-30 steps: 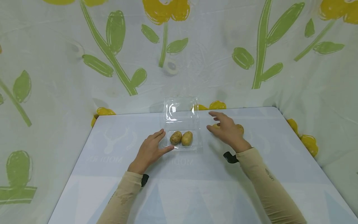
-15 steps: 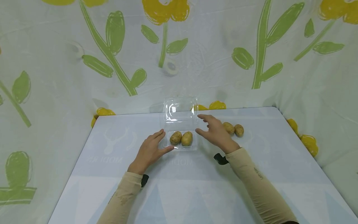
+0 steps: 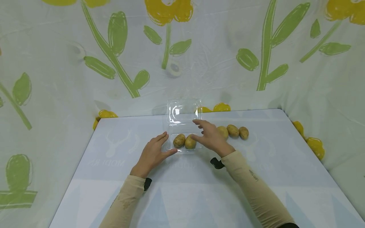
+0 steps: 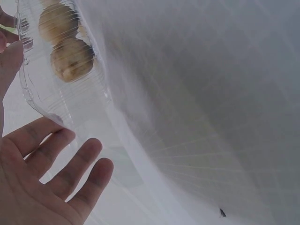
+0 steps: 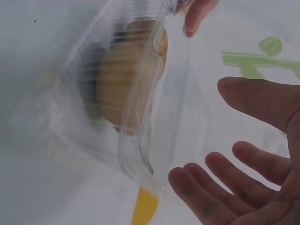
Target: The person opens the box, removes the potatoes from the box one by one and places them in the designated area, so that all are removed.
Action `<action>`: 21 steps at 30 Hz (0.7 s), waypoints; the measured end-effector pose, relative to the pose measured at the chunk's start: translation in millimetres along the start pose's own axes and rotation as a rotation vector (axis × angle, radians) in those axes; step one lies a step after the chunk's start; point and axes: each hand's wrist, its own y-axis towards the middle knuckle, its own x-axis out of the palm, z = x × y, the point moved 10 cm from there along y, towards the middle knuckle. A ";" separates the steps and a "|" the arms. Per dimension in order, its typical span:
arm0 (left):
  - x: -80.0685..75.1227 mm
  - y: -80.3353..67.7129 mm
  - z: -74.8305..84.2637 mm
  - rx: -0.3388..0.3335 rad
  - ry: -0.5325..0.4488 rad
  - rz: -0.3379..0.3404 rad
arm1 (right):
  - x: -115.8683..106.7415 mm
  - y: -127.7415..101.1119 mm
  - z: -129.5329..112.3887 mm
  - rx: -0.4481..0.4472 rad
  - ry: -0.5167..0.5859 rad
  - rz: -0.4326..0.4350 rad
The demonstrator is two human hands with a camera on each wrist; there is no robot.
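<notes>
On the pale table (image 3: pixel 199 190), a clear plastic clamshell box (image 3: pixel 184 126) with its lid up holds two potatoes (image 3: pixel 184 141), the left hand (image 3: pixel 154 152) resting with relaxed fingers at its left edge and the right hand (image 3: pixel 209 136) spread-fingered over its right side, three more potatoes (image 3: pixel 233 130) lying just beyond.

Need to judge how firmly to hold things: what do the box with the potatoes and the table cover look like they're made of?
The box looks like thin clear plastic, glossy: potatoes show through its ribbed wall, and its raised lid catches glare. The table cover looks like smooth, pale printed sheet, perhaps vinyl or cloth; the views leave that open.
</notes>
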 end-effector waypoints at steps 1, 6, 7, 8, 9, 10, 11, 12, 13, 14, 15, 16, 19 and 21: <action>0.2 0.1 -0.3 0.002 0.000 0.002 | 2.8 0.3 -0.2 0.005 0.004 -0.011; 1.1 0.3 -1.0 0.005 -0.004 0.006 | 14.9 1.9 1.6 0.038 0.010 -0.055; 1.1 0.3 -1.0 0.005 -0.008 0.006 | 16.9 2.3 2.4 0.044 0.009 -0.061; 1.2 0.2 -1.1 0.003 -0.010 0.006 | 18.7 2.7 3.4 0.050 0.008 -0.066; 1.4 0.2 -1.0 0.004 -0.010 0.006 | 20.7 3.1 4.2 0.054 0.007 -0.072; 1.3 0.0 -1.0 0.005 -0.010 0.007 | 22.6 3.7 4.9 0.058 0.004 -0.078; 1.1 -0.1 -0.9 0.005 -0.010 0.007 | 24.5 4.1 5.8 0.061 0.001 -0.083; 1.1 -0.2 -0.9 0.004 -0.010 0.008 | 26.3 4.8 6.3 0.060 -0.007 -0.088; 1.0 -0.4 -0.9 0.003 -0.012 0.008 | 28.1 5.5 6.8 0.058 -0.015 -0.092; 0.7 -0.5 -0.7 0.004 -0.011 0.009 | 29.7 6.3 6.9 0.056 -0.023 -0.097; 0.6 -0.6 -0.6 0.005 -0.010 0.010 | 31.2 7.0 6.8 0.053 -0.032 -0.101; 0.3 -0.6 -0.5 0.004 -0.009 0.010 | 32.4 7.8 6.4 0.050 -0.040 -0.104; -0.2 -0.6 0.2 0.005 -0.006 0.011 | 36.2 10.3 4.4 0.033 -0.064 -0.114; -0.6 -0.6 0.9 0.005 -0.004 0.011 | 38.8 11.5 3.8 0.032 -0.077 -0.125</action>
